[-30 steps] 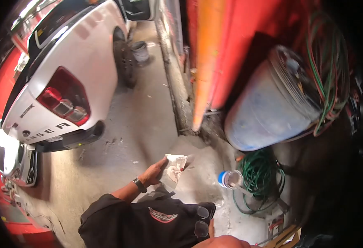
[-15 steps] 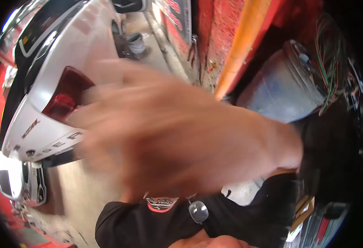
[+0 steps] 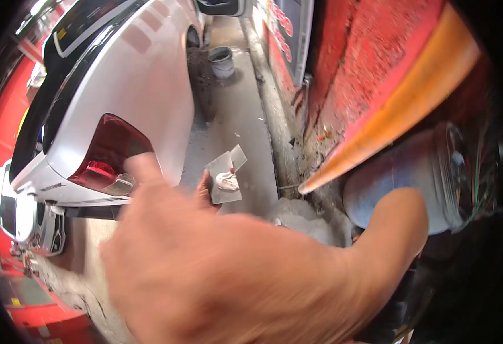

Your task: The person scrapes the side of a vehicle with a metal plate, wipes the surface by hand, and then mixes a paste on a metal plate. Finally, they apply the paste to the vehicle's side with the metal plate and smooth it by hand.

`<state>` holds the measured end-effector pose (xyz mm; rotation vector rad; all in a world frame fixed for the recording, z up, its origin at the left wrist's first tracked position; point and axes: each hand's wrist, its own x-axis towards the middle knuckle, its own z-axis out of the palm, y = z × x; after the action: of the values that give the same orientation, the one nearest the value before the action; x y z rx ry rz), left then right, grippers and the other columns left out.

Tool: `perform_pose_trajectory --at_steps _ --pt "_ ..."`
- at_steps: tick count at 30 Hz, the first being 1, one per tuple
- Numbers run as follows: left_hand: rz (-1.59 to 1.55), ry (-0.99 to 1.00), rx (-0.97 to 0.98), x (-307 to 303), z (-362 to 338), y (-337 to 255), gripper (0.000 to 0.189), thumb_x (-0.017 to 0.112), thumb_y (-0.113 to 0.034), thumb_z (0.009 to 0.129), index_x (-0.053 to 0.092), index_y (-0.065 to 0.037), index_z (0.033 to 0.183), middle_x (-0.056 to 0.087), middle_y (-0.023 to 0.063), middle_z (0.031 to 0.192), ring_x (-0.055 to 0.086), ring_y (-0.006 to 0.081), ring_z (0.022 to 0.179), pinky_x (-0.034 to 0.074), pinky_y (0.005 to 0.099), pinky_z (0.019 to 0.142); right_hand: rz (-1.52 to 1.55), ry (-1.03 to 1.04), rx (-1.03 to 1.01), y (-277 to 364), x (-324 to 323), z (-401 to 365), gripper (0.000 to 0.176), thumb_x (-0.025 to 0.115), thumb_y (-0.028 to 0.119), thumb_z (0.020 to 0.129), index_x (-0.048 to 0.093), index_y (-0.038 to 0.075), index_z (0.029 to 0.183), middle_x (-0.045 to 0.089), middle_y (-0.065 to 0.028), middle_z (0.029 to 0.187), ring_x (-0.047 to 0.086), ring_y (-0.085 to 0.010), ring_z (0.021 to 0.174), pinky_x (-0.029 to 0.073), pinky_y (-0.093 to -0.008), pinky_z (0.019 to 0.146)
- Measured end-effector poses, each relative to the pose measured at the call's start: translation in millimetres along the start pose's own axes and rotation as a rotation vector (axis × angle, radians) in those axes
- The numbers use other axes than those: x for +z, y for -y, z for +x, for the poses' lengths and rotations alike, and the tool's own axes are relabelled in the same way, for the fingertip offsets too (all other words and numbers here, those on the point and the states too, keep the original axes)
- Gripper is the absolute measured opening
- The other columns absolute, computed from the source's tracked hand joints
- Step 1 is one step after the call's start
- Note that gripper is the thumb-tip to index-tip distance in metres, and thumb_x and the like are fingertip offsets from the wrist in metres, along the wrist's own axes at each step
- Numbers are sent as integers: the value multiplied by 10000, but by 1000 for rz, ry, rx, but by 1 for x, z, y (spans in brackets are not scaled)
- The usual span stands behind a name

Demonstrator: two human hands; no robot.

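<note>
My right hand [image 3: 200,269] fills the lower middle, blurred and close to the camera. One of its digits points up-left and overlaps the lower edge of the red tail light [image 3: 109,150] in this view; its other fingers are smeared or hidden. Beyond it, my left hand [image 3: 204,190] shows only partly and grips the edge of a small flat grey mixing plate [image 3: 221,195]. A dab of pale pinkish paste [image 3: 227,181] lies on the plate, and a light flat strip [image 3: 238,157] sticks out at its upper corner. The tail light sits on a silver-white vehicle [image 3: 142,74].
A small grey bucket [image 3: 221,63] stands on the concrete floor by the vehicle. To the right, an orange pole [image 3: 400,97] slants in front of a red wall [image 3: 366,63]. A large bluish drum [image 3: 400,172] lies beyond my right forearm. Another car [image 3: 48,229] is at far left.
My right hand has dropped lower in view, bringing my left hand and the plate into sight. The camera has turned, so my shirt has left the view and the vehicle has shifted right.
</note>
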<state>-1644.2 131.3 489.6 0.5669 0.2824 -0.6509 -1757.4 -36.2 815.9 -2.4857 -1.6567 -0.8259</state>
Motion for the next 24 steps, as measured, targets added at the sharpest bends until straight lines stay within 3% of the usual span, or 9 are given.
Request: perform_pose_trajectory --at_steps 3,7,10,11,13,14,15,18,24 --pt "-233 156 -26 0 29 -17 584 388 -480 1037 440 -27 1402 583 161 1314 599 301 1180 464 492 1042 50 -82 133 -31 11 -23 366 728 268 818 686 62 1117 674 -152 1056 660 -307 978 491 -497 922" --pt "60 81 83 -9 97 -27 601 357 -490 1042 414 -27 1421 575 159 1329 601 304 1180 457 505 1048 348 -172 518 -96 77 -86 354 711 236 841 670 29 1125 682 -142 1025 670 -300 932 520 -469 876" --pt "3 74 59 0 121 -49 565 327 -437 1059 404 -17 1430 555 162 1364 574 307 1227 441 469 1082 806 -390 1112 -149 235 -170 376 655 163 931 609 -14 1260 686 -192 996 671 -227 879 522 -320 814" --pt "14 89 65 0 130 -56 577 331 -449 1056 402 -15 1430 556 165 1362 575 306 1226 449 468 1074 933 -446 1355 -155 303 -208 372 590 232 983 609 8 1280 720 -128 1015 667 -177 923 500 -303 840" --pt "-21 144 53 -10 156 -72 571 345 -447 1053 406 -19 1427 562 167 1355 581 305 1218 453 464 1070 559 -79 1529 -122 478 -348 283 555 225 969 650 -4 1104 708 -158 914 649 -227 799 500 -362 701" --pt "-34 176 51 -15 172 -83 568 352 -446 1052 408 -21 1425 565 168 1351 584 304 1214 455 462 1068 654 215 1604 -92 520 -388 396 538 304 962 626 -33 1151 657 -263 967 639 -419 928 489 -479 834" --pt "-32 200 53 -20 188 -94 574 354 -444 1052 404 -14 1429 573 170 1342 583 307 1214 453 459 1069 851 359 1613 -46 609 -468 411 547 331 952 635 -32 1125 674 -250 994 641 -414 958 488 -527 835" --pt "59 98 113 -21 245 -130 579 347 -440 1055 408 2 1424 574 171 1340 583 316 1212 444 467 1075 1234 733 1883 -8 582 -452 416 551 341 954 638 -31 1118 675 -235 982 643 -390 943 496 -511 832" --pt "-18 201 98 6 360 -215 490 353 -357 1070 449 17 1372 600 161 1294 630 281 1140 497 445 1019 1491 547 2105 -102 544 -367 427 557 362 957 644 -30 1103 678 -205 960 646 -341 914 510 -479 825"
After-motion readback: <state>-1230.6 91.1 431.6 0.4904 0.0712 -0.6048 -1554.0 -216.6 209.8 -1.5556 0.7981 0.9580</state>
